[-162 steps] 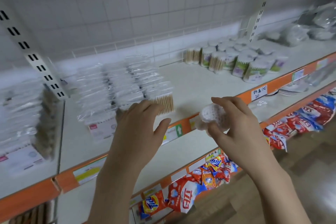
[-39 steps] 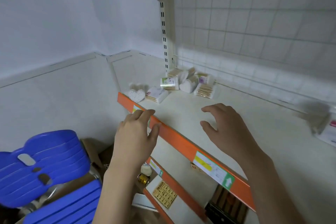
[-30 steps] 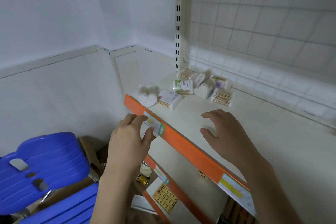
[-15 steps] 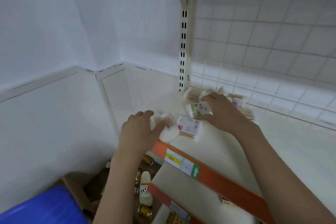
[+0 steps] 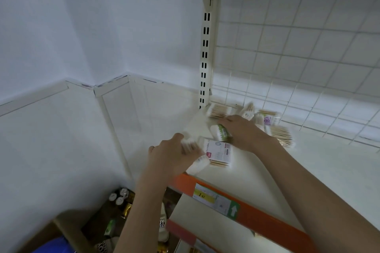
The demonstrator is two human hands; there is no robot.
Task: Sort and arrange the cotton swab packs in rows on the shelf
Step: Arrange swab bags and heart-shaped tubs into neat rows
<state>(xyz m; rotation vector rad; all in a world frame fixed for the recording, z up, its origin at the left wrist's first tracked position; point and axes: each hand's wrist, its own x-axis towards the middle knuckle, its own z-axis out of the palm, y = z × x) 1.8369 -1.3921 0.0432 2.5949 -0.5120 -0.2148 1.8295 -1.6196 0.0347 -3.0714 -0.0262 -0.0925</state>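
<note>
A loose heap of cotton swab packs lies in the left back corner of the white shelf (image 5: 320, 172). My left hand (image 5: 171, 157) grips a white heart-shaped pack (image 5: 198, 165) at the shelf's front left edge. My right hand (image 5: 239, 129) holds a green-labelled pack (image 5: 221, 132) further back. A flat pack with a white and pink label (image 5: 218, 153) lies between my hands. Behind my right hand lie a pack of wooden-stick swabs (image 5: 219, 111), a purple-labelled pack (image 5: 267, 120) and another wooden-stick pack (image 5: 282, 136). The picture is blurred by motion.
An orange price rail (image 5: 246, 209) with a yellow and green label runs along the shelf's front edge. A slotted upright (image 5: 204, 55) and wire grid back panel (image 5: 298, 47) bound the shelf. Below left, a cardboard box (image 5: 115, 217) holds cans and bottles.
The view swung from the sorted right section to the left corner. Both hands, empty a second ago, reached into the heap; the left took the heart-shaped pack, the right the green-labelled one.
</note>
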